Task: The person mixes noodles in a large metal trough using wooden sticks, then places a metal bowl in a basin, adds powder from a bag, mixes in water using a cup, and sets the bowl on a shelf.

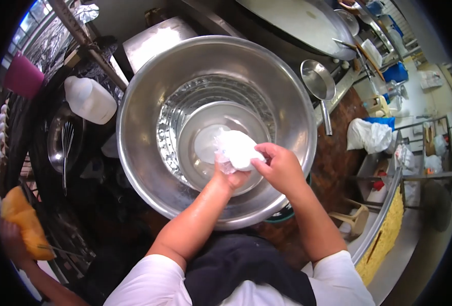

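Observation:
A clear plastic bag of white material (240, 150) is held over a large steel bowl (140, 171). My left hand (232, 176) supports the bag from below, with its fingers partly hidden behind it. At the bag's right end, my right hand (282, 168) pinches it between thumb and fingers. Beneath both hands, a smaller metal bowl (190, 171) sits inside the large one, with a pale white patch (209, 143) at its bottom. Whether that patch is powder or liquid I cannot tell.
Left of the bowl are a white plastic jug (91, 100) and a whisk (67, 145) on an oval metal dish (55, 153). Another person's hand (10, 239) holds something orange (24, 219). A long-handled pan (318, 81) lies right; a wide pan (307, 23) stands behind.

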The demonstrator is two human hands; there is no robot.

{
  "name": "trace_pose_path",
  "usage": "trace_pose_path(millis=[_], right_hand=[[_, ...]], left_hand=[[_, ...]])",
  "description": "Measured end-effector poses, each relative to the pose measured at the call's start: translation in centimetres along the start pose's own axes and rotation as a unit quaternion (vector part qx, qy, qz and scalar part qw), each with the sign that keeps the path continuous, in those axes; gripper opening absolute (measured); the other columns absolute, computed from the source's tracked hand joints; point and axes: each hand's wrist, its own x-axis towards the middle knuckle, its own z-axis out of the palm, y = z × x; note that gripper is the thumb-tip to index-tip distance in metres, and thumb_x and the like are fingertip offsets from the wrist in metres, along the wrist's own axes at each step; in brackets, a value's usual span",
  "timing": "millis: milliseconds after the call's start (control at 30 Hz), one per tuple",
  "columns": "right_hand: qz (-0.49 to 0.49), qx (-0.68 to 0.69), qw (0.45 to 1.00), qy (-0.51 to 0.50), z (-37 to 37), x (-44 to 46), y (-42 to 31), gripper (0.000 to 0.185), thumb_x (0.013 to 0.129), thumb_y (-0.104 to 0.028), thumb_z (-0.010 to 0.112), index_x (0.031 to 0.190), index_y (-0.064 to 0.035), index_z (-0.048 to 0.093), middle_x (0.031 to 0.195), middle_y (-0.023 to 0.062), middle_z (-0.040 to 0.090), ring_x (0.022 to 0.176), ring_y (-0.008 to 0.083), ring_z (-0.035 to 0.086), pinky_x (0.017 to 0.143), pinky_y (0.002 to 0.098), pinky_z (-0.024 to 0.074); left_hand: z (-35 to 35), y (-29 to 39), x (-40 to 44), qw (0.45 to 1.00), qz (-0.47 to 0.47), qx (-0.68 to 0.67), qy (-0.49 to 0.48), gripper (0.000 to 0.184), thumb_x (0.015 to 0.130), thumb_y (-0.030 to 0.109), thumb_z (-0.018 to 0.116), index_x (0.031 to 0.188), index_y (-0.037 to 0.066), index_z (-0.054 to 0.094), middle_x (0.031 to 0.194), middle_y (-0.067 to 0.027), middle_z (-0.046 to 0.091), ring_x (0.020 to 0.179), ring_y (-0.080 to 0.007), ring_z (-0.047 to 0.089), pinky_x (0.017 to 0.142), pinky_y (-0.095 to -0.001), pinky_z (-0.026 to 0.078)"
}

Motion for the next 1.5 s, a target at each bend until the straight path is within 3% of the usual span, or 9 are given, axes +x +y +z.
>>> trace_pose_path(millis=[200,233,467,633,833,1033,1267,1367,1500], right_hand=[[-0.107,-0.077,0.989,0.062,0.0,1.9,-1.2,0.023,0.080,-0.023,0.067,0.094,-0.0058,0.071,0.088,0.0141,0.069,0.081,0.0325,0.066,0.072,0.0402,0.0526],[-0.116,-0.076,0.988,0.064,0.0,2.1,-1.0,0.023,0.080,-0.023,0.067,0.096,-0.0067,0.071,0.089,0.0140,0.068,0.082,0.0322,0.066,0.074,0.0399,0.0529],[-0.138,-0.023,0.988,0.059,-0.2,2.8,0.2,0.024,0.081,-0.023,0.069,0.098,-0.0064,0.073,0.086,0.0135,0.069,0.075,0.0301,0.067,0.072,0.0360,0.0540],[-0.085,-0.130,0.988,0.019,-1.1,2.2,-2.0,0.017,0.083,-0.024,0.066,0.090,-0.0113,0.074,0.087,0.0101,0.069,0.080,0.0292,0.066,0.071,0.0395,0.0526],[-0.141,-0.028,0.985,0.099,-0.8,2.2,-1.5,0.017,0.084,-0.028,0.066,0.085,-0.0133,0.075,0.078,0.0071,0.065,0.075,0.0263,0.064,0.067,0.0374,0.0516],[-0.199,-0.008,0.969,0.146,-0.7,2.0,-2.1,0.015,0.084,-0.025,0.067,0.085,-0.0114,0.074,0.081,0.0073,0.066,0.078,0.0263,0.065,0.067,0.0374,0.0515],[-0.173,0.012,0.975,0.140,-1.0,2.0,-2.4,0.012,0.085,-0.016,0.068,0.086,-0.0041,0.071,0.077,0.0104,0.065,0.072,0.0251,0.064,0.065,0.0343,0.0500],[-0.180,-0.027,0.976,0.119,-0.8,2.4,-1.4,0.016,0.085,-0.020,0.069,0.092,-0.0050,0.070,0.085,0.0109,0.065,0.074,0.0247,0.064,0.067,0.0346,0.0503],[-0.185,-0.088,0.971,0.124,-0.2,2.5,0.9,0.045,0.076,-0.037,0.075,0.112,-0.0102,0.067,0.109,0.0129,0.065,0.093,0.0306,0.065,0.080,0.0386,0.0519]], left_hand=[[1.6,-0.4,-0.6,1.000,-0.020,0.005,0.006,0.031,0.091,0.042,0.051,0.105,0.018,0.063,0.102,-0.0011,0.068,0.096,-0.0212,0.067,0.080,-0.0372,0.058],[2.0,-0.6,-1.1,1.000,-0.014,-0.006,-0.009,0.026,0.093,0.033,0.054,0.110,0.014,0.062,0.105,-0.0033,0.069,0.094,-0.0192,0.068,0.076,-0.0340,0.060],[1.2,0.0,-1.1,1.000,-0.021,0.016,-0.013,0.029,0.092,0.035,0.054,0.112,0.015,0.062,0.107,-0.0029,0.069,0.094,-0.0189,0.068,0.076,-0.0340,0.060],[1.1,0.1,-1.1,0.995,-0.048,0.031,-0.084,0.032,0.092,0.037,0.054,0.113,0.015,0.062,0.109,-0.0005,0.068,0.099,-0.0189,0.067,0.080,-0.0372,0.059],[2.1,0.1,-1.5,0.992,-0.047,0.054,-0.101,0.035,0.093,0.041,0.052,0.115,0.015,0.060,0.112,-0.0019,0.066,0.102,-0.0204,0.065,0.082,-0.0387,0.058],[2.9,-0.4,-1.6,0.993,-0.057,0.071,-0.074,0.050,0.092,0.054,0.047,0.120,0.015,0.059,0.115,-0.0065,0.064,0.101,-0.0245,0.065,0.084,-0.0384,0.057],[1.9,0.0,-1.2,0.992,-0.055,0.076,-0.080,0.047,0.095,0.053,0.043,0.120,0.016,0.059,0.112,-0.0034,0.066,0.098,-0.0217,0.066,0.080,-0.0373,0.058],[1.4,-0.1,-1.0,0.994,-0.063,0.061,-0.071,0.043,0.096,0.049,0.042,0.120,0.017,0.058,0.112,-0.0029,0.066,0.099,-0.0206,0.066,0.078,-0.0365,0.058],[1.7,-0.3,-1.2,0.991,-0.024,0.132,0.025,0.041,0.097,0.045,0.043,0.120,0.015,0.058,0.112,-0.0042,0.066,0.098,-0.0214,0.066,0.078,-0.0376,0.058]])
